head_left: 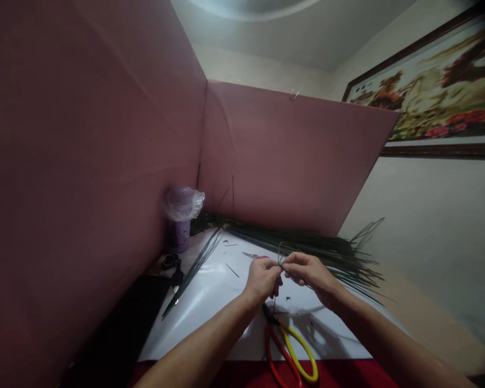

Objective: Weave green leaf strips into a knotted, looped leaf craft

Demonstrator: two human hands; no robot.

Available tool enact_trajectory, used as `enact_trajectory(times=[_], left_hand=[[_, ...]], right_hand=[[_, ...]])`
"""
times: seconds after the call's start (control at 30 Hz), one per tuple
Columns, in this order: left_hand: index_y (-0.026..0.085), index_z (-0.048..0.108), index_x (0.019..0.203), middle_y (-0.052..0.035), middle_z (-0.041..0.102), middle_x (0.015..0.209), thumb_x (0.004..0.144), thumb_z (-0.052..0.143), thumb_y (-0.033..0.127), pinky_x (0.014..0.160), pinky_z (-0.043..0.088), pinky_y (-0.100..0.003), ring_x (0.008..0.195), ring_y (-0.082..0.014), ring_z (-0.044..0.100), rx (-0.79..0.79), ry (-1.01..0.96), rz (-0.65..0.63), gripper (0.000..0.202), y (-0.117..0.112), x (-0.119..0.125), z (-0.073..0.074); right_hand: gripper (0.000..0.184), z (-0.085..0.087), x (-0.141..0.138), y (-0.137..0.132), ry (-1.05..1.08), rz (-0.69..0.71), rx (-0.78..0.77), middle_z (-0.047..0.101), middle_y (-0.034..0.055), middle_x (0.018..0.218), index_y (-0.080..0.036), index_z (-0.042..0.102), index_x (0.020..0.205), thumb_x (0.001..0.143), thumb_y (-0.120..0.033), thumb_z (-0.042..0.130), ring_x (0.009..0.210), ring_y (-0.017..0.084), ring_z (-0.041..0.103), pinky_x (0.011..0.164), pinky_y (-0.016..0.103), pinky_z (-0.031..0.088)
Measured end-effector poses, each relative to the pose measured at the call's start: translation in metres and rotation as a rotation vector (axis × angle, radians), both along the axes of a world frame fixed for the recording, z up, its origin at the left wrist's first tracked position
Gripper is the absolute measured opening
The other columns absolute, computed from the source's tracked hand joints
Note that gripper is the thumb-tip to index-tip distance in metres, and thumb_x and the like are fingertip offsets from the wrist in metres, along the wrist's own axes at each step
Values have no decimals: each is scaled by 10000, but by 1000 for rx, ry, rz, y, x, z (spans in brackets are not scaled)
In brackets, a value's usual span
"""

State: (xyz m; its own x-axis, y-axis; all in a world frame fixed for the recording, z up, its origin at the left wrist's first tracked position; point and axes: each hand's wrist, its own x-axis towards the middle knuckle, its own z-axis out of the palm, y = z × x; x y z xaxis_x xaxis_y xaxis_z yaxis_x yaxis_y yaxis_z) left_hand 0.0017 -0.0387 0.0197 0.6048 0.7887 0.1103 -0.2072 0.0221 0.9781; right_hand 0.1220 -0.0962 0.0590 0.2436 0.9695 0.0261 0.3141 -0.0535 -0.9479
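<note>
My left hand and my right hand meet over the white sheet, fingertips pinched close together. Between them is a thin green leaf strip, with a loop rising above the fingers and an end hanging below. What shape it takes at the fingertips is too small to make out. Below my hands lie scissors with one red and one yellow handle. Partly behind my left hand is a second cutting tool with a pointed metal tip and a bit of red showing.
A long pile of dark green leaf strips lies along the back, and a smaller bunch at the left. A purple cup with clear plastic stands at the back left. Pink panels enclose the left and back. Small clippings dot the white sheet.
</note>
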Motion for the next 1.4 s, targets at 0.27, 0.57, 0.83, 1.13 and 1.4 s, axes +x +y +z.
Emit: enact_trajectory(times=[0.27, 0.57, 0.83, 1.13, 1.4], left_hand=[[139, 503, 544, 35, 457, 403, 676, 454, 211, 245, 227, -180, 248, -64, 368, 42, 11, -3, 158, 2, 1, -3], [114, 559, 628, 26, 502, 473, 680, 464, 225, 249, 240, -179, 255, -53, 373, 44, -2, 2, 156, 3, -3, 2], [112, 556, 625, 24, 499, 474, 680, 463, 220, 246, 240, -176, 255, -54, 373, 70, -8, -13, 152, 6, -1, -4], [110, 559, 650, 21, 509, 485, 697, 484, 246, 255, 257, -174, 269, -55, 384, 65, -31, -49, 163, 6, -3, 0], [117, 553, 595, 19, 506, 456, 698, 511, 279, 255, 217, -181, 255, -46, 342, 5, -48, -13, 197, 7, -4, 1]], right_hand=[[122, 3, 0, 1, -201, 9, 83, 553, -23, 527, -151, 579, 638, 667, -268, 594, 494, 93, 443, 481, 219, 309], [151, -1, 2, 4, -230, 26, 132, 562, -21, 544, -151, 599, 676, 709, -299, 590, 538, 111, 488, 525, 227, 345], [166, -1, 1, 5, -237, 19, 118, 548, -21, 519, -156, 606, 650, 711, -308, 582, 516, 113, 485, 505, 230, 338], [177, 3, -2, 4, -252, -10, 145, 551, -15, 512, -152, 592, 634, 707, -314, 584, 523, 117, 490, 527, 235, 357], [201, 5, -5, 2, -250, 12, 142, 546, -21, 503, -164, 569, 637, 675, -358, 603, 506, 118, 489, 506, 234, 355]])
